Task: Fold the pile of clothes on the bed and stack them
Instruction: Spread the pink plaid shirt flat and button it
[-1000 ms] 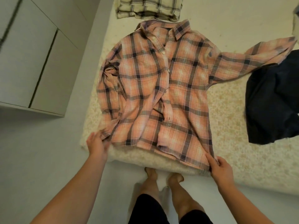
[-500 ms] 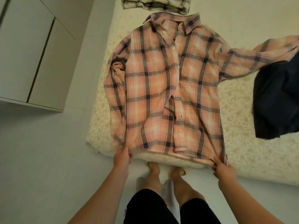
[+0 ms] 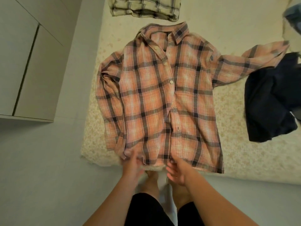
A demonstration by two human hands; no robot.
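Head view: pink plaid shirt (image 3: 162, 101) lies face up and spread flat on the bed (image 3: 244, 160), hem at the near edge, not folded yet. Its one sleeve is flung out toward a dark navy garment (image 3: 268, 103), the other bunched along the body. Left hand (image 3: 132, 167) touches the hem, blurred, so cannot tell whether it pinches cloth. Right hand (image 3: 176, 172) sits at the hem by the placket, fingers loosely spread, holding nothing. One cream plaid piece (image 3: 145, 7) looks folded at the far side. Judgement: early stage, one done, this shirt plus navy item and more at far right left.
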